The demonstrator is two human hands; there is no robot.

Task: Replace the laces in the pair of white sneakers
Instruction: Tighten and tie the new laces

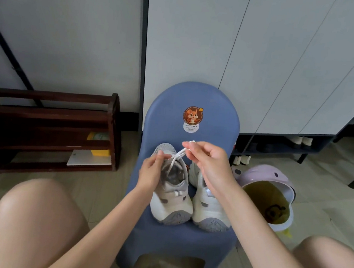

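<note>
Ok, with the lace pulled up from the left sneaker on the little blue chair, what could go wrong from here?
1. The right hand pinches the white lace taut; if the left hand loosens its hold, the grey-white left sneaker may lift or tip.
2. Both sneakers' heels sit near the front edge of the blue plastic chair; a tug toward the person could drag one off.

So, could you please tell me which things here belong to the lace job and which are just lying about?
Job: left sneaker, right sneaker, white lace, left hand, right hand, blue chair.

Lying about: wooden rack, purple potty, shoe cabinet.
</note>
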